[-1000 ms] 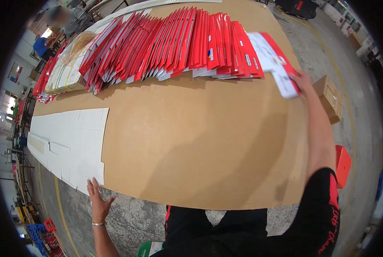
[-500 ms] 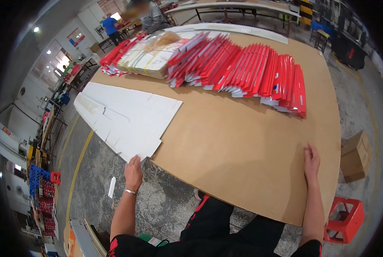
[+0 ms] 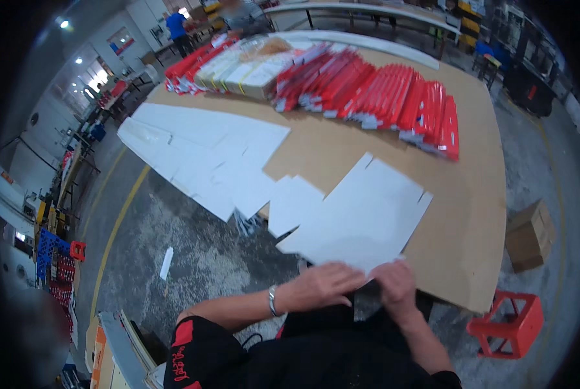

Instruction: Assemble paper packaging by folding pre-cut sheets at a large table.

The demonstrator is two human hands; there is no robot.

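Head view: your right hand pinches the near edge of the white die-cut blank, seemingly to steady it; your left hand has straight fingers there, grip unclear. The blank overhangs the brown-topped table, likely leaving finger room underneath.

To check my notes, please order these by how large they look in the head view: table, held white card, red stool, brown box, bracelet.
1. Table
2. Held white card
3. Red stool and brown box: too alike to rank
4. Bracelet
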